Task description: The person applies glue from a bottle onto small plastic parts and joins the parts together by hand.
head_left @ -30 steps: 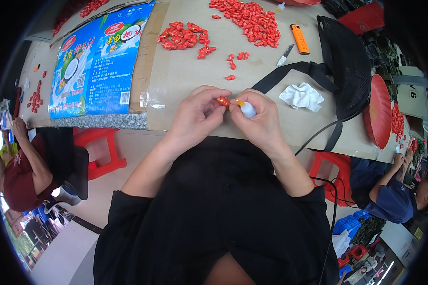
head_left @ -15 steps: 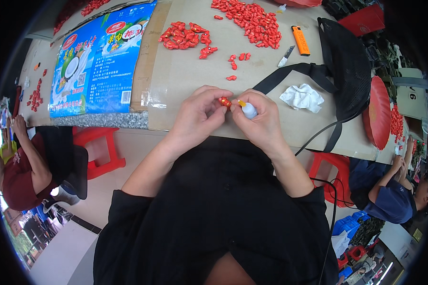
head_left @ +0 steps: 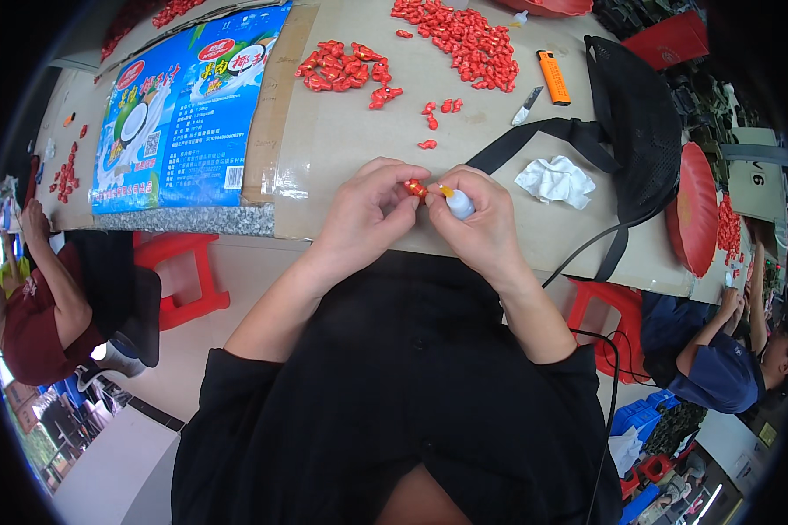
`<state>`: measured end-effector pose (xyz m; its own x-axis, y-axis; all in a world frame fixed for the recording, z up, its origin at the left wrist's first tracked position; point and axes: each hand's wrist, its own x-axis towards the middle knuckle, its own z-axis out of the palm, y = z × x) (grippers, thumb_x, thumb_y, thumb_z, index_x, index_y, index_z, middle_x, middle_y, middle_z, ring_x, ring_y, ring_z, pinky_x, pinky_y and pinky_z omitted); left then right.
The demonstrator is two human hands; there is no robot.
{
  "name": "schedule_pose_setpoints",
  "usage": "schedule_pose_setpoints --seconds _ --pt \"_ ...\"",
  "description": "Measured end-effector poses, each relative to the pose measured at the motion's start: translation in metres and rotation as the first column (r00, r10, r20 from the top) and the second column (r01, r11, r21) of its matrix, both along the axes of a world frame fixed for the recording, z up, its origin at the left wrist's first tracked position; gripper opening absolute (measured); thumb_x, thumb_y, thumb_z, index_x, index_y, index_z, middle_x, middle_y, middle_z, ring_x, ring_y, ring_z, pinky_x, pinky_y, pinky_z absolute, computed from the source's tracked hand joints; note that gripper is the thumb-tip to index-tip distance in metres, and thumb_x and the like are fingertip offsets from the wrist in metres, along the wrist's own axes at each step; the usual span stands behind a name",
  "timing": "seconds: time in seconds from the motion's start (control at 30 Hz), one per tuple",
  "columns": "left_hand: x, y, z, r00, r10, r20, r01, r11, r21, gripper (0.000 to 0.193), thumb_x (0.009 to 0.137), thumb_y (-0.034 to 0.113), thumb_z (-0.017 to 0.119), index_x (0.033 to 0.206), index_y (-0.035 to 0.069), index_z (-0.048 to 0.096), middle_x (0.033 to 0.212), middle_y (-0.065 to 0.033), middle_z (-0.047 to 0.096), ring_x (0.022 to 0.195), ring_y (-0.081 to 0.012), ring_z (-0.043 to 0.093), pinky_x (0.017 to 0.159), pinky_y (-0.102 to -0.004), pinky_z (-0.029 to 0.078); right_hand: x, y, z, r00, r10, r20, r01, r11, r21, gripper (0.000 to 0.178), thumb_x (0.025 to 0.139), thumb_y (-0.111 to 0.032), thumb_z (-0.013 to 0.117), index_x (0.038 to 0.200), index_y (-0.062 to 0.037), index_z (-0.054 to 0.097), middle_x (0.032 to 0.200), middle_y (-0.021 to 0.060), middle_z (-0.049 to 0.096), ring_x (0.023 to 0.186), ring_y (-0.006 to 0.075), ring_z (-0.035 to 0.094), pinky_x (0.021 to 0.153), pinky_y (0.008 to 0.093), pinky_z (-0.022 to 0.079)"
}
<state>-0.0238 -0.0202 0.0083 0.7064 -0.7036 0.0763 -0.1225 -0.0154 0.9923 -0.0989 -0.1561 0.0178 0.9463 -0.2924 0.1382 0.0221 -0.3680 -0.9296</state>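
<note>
My left hand [head_left: 367, 208] pinches a small glossy red piece with gold marks [head_left: 416, 188] between thumb and fingertips. In my right hand [head_left: 484, 229] is a small white squeeze bottle with a yellow tip [head_left: 459, 205], its tip close to the red piece. Whether tip and piece touch is too small to tell. Beyond my hands lie a few loose red pieces [head_left: 427, 144], a cluster of larger red pieces [head_left: 337, 68] and a big heap of small red parts [head_left: 468, 44].
To the right are a crumpled white tissue [head_left: 556, 181], a knife blade with a wrapped end [head_left: 527, 105], an orange lighter [head_left: 553, 77], a black mesh bag [head_left: 634, 131] and a red tray [head_left: 696, 210]. Blue printed cardboard [head_left: 179, 114] covers the left. People sit at both sides.
My hands keep almost the same pose around the red piece and the bottle. The person at the left has shifted an arm slightly.
</note>
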Motion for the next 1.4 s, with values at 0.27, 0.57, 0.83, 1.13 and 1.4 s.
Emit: schedule_pose_setpoints --seconds 0.27,0.57,0.83,1.13,1.4 --pt "-0.0003 0.0001 -0.0002 0.999 0.004 0.033 -0.004 1.000 0.010 0.025 0.073 -0.004 0.052 0.098 0.000 0.054 0.090 -0.0073 0.051 0.070 -0.0103 0.054 0.061 -0.0214 0.044 0.0002 -0.0002 -0.0011 1.000 0.005 0.030 -0.005 1.000 -0.012 0.004 0.069 0.001 0.056 0.073 0.0019 0.054 0.071 0.0069 0.055 0.066 0.0135 0.052 0.061 0.0237 0.041" --pt "0.0010 -0.0002 -0.0001 0.999 -0.001 0.038 0.001 1.000 0.019 0.026 0.073 -0.005 0.052 0.099 0.000 0.054 0.090 -0.0071 0.051 0.070 -0.0095 0.054 0.061 -0.0209 0.044 0.0004 -0.0008 -0.0022 1.000 0.001 0.022 -0.001 1.000 0.001 0.004 0.069 0.001 0.056 0.072 0.0020 0.054 0.071 0.0064 0.055 0.066 0.0126 0.052 0.061 0.0236 0.040" --pt "-0.0021 0.0013 0.0023 0.994 0.008 -0.110 -0.024 0.989 -0.148 0.017 0.078 -0.005 0.049 0.095 -0.003 0.053 0.095 -0.0075 0.048 0.082 -0.0106 0.053 0.069 -0.0224 0.046 -0.0034 0.0021 -0.0051 0.986 -0.087 0.141 0.069 0.989 0.128 0.007 0.073 0.003 0.059 0.080 0.0014 0.058 0.076 0.0046 0.056 0.069 0.0086 0.052 0.060 0.0200 0.040" --pt "-0.0021 0.0039 0.0032 0.976 -0.047 -0.211 -0.018 0.955 -0.296 0.021 0.079 -0.010 0.046 0.098 -0.003 0.051 0.100 -0.0084 0.046 0.094 -0.0146 0.052 0.083 -0.0265 0.044 -0.0068 0.0035 -0.0011 0.993 -0.088 0.084 0.061 0.957 0.284 0.014 0.072 0.003 0.060 0.085 -0.0009 0.060 0.077 0.0051 0.058 0.070 0.0097 0.052 0.062 0.0213 0.041" --pt "-0.0011 0.0060 0.0036 0.972 -0.035 -0.233 -0.027 0.965 -0.260 0.028 0.077 -0.012 0.046 0.103 -0.003 0.050 0.102 -0.0073 0.045 0.096 -0.0144 0.052 0.084 -0.0256 0.044 -0.0058 0.0026 -0.0030 0.991 -0.069 0.117 0.039 0.970 0.241 0.014 0.071 0.004 0.060 0.085 0.0000 0.060 0.080 0.0057 0.058 0.071 0.0096 0.053 0.063 0.0205 0.041"
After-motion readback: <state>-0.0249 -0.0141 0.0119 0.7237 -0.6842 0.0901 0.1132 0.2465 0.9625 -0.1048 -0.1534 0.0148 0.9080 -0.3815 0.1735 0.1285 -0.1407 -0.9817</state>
